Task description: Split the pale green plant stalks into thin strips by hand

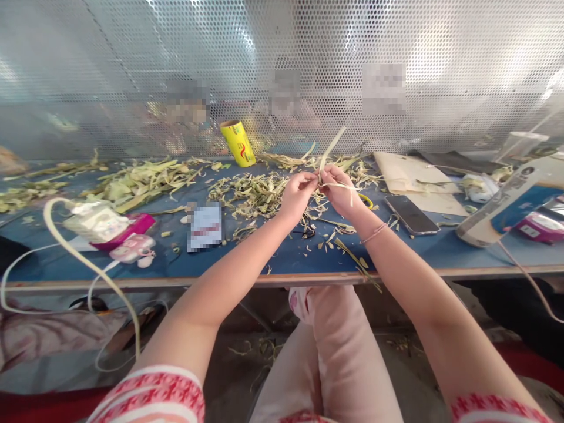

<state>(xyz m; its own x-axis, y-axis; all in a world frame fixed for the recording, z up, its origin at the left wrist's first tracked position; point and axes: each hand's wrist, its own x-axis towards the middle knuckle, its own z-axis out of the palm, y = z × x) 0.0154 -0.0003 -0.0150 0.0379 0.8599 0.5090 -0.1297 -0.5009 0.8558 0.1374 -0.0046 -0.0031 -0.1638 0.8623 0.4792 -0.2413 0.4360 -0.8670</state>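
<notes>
We hold a pale leaf strip above the blue tabletop, both hands pinching it.

Nearest us, our left hand [298, 194] and right hand [341, 191] meet above the tabletop [282, 252], each grip pressed together on the leaf strip [329, 151], which rises tilted from our fingers. Under them lie scattered leaf scraps [253, 194]; a phone [410, 214] lies just to the right. Farther back a yellow roll [238, 143] leans by the perforated screen [308, 59].

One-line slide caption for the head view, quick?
Both hands, left hand and right hand, pinch a pale leaf strip above a scrap-strewn blue table.
</notes>
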